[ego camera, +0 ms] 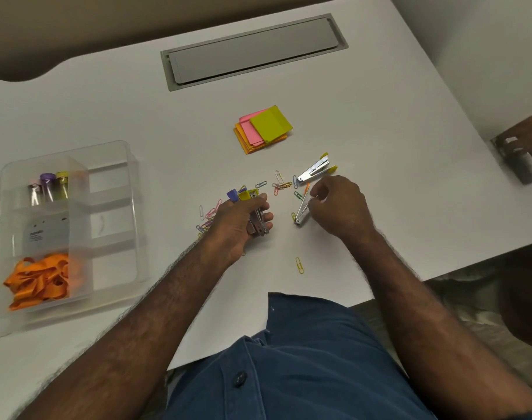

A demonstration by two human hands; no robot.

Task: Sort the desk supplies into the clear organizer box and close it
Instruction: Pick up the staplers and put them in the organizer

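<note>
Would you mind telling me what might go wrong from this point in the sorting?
1. The left hand already grips a bundle of staplers; adding the stapler that the right hand is pinching could make one slip out.
2. Paper clips lie scattered around both hands; a sweep of the wrist might push some off the desk.
3. The organizer sits far to the left, so the full hand must carry its load across.

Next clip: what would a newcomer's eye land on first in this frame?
Mid-desk, the left hand grips a bundle of small staplers while the right hand pinches an orange-tipped stapler, with colored paper clips scattered around them. Bright sticky notes sit stacked farther back. At far left, the clear organizer box holds orange rubber bands and small capped vials.
</note>
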